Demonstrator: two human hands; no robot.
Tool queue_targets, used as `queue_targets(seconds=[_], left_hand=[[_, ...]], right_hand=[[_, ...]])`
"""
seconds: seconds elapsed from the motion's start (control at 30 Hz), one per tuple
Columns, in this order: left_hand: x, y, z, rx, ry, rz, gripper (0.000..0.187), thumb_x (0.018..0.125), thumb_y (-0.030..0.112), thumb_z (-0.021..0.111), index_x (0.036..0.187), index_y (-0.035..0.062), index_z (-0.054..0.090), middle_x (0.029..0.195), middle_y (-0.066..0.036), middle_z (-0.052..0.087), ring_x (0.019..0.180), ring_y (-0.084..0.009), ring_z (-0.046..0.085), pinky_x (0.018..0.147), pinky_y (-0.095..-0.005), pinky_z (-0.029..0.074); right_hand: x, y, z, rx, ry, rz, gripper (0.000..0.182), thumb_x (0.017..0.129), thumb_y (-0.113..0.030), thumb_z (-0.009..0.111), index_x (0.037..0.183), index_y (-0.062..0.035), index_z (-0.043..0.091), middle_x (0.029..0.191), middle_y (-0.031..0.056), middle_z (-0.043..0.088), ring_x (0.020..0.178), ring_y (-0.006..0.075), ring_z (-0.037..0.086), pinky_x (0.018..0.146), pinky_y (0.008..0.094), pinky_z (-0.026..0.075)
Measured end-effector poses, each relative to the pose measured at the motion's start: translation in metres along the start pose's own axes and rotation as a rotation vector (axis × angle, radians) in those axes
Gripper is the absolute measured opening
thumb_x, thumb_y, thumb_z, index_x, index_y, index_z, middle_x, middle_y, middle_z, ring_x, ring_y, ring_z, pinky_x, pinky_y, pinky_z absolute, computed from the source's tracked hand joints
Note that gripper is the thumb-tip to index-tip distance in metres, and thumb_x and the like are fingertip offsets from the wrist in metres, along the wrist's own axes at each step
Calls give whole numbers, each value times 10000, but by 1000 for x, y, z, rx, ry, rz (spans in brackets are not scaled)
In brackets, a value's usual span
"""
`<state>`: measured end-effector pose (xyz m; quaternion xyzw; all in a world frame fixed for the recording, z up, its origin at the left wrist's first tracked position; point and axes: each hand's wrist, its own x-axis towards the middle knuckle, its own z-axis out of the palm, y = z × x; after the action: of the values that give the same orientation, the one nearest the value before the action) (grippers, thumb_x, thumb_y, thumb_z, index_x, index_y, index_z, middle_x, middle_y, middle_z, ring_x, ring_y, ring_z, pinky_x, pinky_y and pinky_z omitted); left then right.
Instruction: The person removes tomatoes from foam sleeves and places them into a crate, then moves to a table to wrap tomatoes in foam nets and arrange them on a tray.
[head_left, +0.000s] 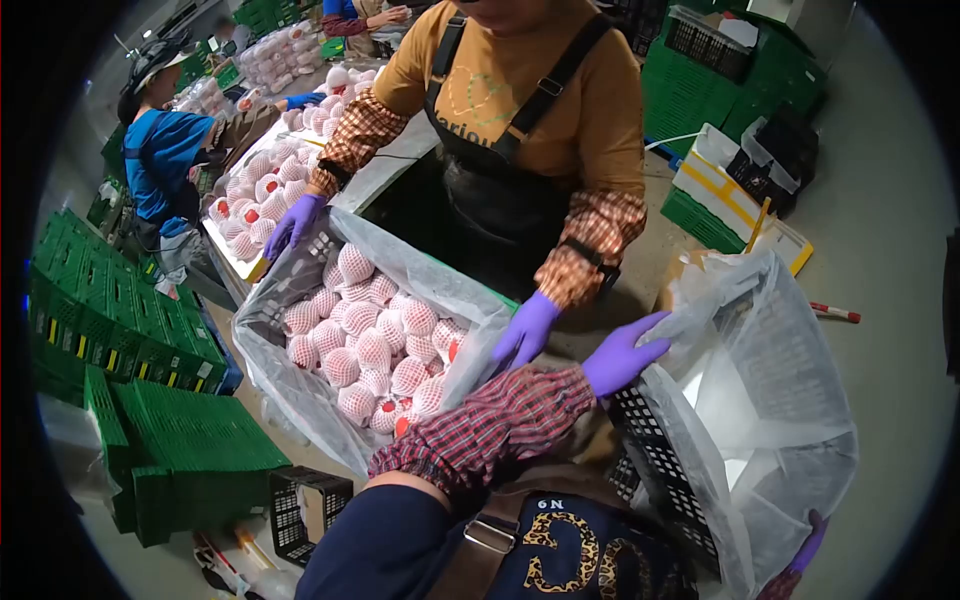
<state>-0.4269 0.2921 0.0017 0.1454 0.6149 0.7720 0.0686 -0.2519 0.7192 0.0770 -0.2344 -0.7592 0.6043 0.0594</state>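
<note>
My left hand (625,356), in a purple glove, is at the near corner of a black crate (672,480), with its fingers apart beside the clear plastic liner (790,385). My right hand (808,542), also purple-gloved, shows only partly at the liner's outer right side; its grip is hidden. White material (735,400) shows inside the liner. To the left stands another lined crate (262,335) holding several fruits in pink-and-white foam nets (373,350). A co-worker's two purple-gloved hands (525,330) touch its rim.
Across from me stands a co-worker in a black apron (500,195). Another person in blue (165,165) is beside a table of netted fruits (265,190). Green crates (190,450) are stacked at left and behind at right (700,85). A small black crate (305,510) is below.
</note>
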Motion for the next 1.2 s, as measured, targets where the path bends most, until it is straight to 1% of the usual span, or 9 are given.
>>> queue_targets(seconds=[0.1, 0.4, 0.5, 0.7, 0.77, 0.87, 0.93, 1.07, 1.2], left_hand=[[-9, 22, 23, 70, 25, 92, 547, 887, 311, 513, 1324, 30, 338, 1231, -115, 483, 1149, -161, 423, 970, -286, 320], [-13, 22, 34, -150, 165, -132, 564, 880, 270, 536, 1347, 49, 311, 1274, -62, 439, 1140, -127, 410, 964, -257, 320], [-27, 13, 38, -89, 219, -46, 572, 878, 257, 540, 1350, 42, 299, 1281, -68, 428, 1147, -128, 402, 975, -264, 314], [-63, 11, 30, 22, 298, -167, 628, 856, 261, 578, 1363, 61, 266, 1343, -115, 362, 1228, -197, 354, 1004, -313, 306], [-81, -11, 19, 115, 340, -103, 612, 859, 258, 576, 1360, 72, 278, 1328, -103, 380, 1206, -189, 374, 996, -307, 317], [-110, -6, 17, 108, 373, -186, 470, 881, 209, 543, 1297, 52, 391, 1210, -92, 502, 1123, -154, 453, 962, -288, 353], [-128, -5, 24, 113, 382, -133, 383, 886, 173, 531, 1240, 43, 464, 1112, -76, 572, 1046, -131, 507, 925, -268, 382], [-164, 2, 45, 80, 240, -186, 345, 881, 182, 536, 1199, 52, 507, 1114, -62, 585, 1017, -126, 525, 904, -262, 395], [-214, 10, 43, 211, 50, -80, 375, 862, 272, 536, 1193, 96, 512, 1035, -107, 615, 960, -192, 588, 854, -299, 437]], right_hand=[[-1, 13, -2, 26, 21, 4, 509, 816, -190, 540, 1272, -15, 398, 1264, 133, 432, 1138, 240, 407, 949, 372, 341], [10, 29, -12, 74, 52, -5, 497, 825, -190, 529, 1279, -35, 398, 1263, 121, 431, 1146, 231, 397, 952, 372, 331], [15, 36, -13, 89, 43, -2, 493, 828, -189, 525, 1281, -42, 398, 1262, 117, 431, 1149, 228, 394, 953, 372, 328], [29, 47, -20, 93, 38, 8, 485, 835, -189, 518, 1285, -55, 398, 1262, 109, 431, 1155, 222, 388, 956, 372, 321], [35, 48, -24, 90, 55, 3, 483, 837, -189, 516, 1287, -59, 398, 1261, 106, 431, 1157, 221, 385, 956, 371, 319], [35, 44, -30, 70, 127, -32, 479, 840, -189, 512, 1289, -66, 398, 1261, 102, 430, 1160, 218, 382, 957, 371, 316], [28, 33, -29, 49, 241, -103, 477, 842, -189, 509, 1290, -71, 398, 1261, 99, 430, 1162, 216, 380, 958, 371, 313], [15, -23, -13, 45, 550, -422, 473, 846, -188, 505, 1293, -80, 398, 1260, 93, 430, 1166, 212, 376, 960, 371, 309], [-28, -91, 41, 91, 526, -826, 456, 856, -174, 526, 1281, -65, 403, 1281, 79, 418, 1183, 199, 371, 985, 360, 306]])
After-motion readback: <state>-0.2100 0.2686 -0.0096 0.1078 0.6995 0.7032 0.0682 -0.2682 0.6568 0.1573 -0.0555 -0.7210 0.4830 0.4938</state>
